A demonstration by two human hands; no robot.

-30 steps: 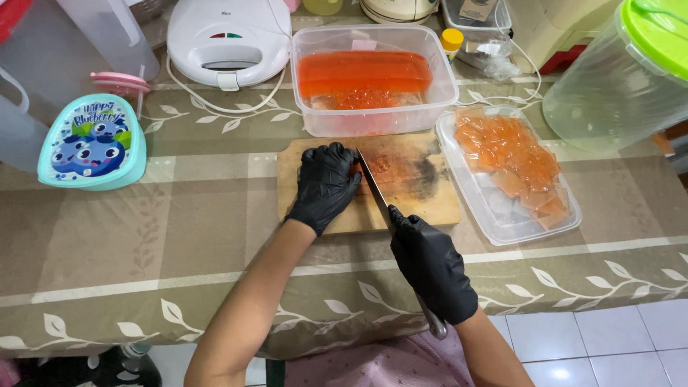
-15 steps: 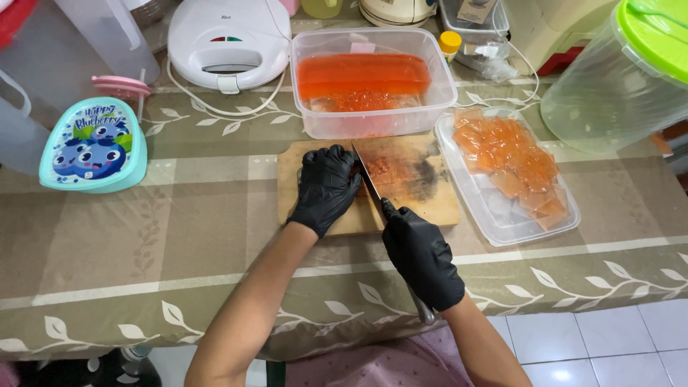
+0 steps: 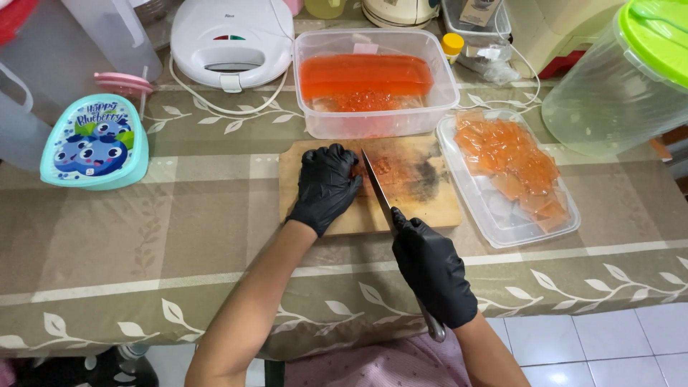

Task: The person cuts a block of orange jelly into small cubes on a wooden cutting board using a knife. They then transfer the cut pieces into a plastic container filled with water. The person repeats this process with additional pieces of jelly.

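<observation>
The right hand (image 3: 432,269) grips a knife (image 3: 378,188) over the cutting board (image 3: 423,197). The left hand (image 3: 326,183), fingers spread, presses orange jelly (image 3: 380,167) beside the blade.

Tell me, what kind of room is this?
Probably a home kitchen or dining table. A knife in the right hand cuts orange food on a wooden cutting board, the left hand steadies it, and a white sandwich maker sits behind.

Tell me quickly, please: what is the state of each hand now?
Left hand: fingers curled, pressing an orange piece on the cutting board.
Right hand: closed on the knife.
</observation>
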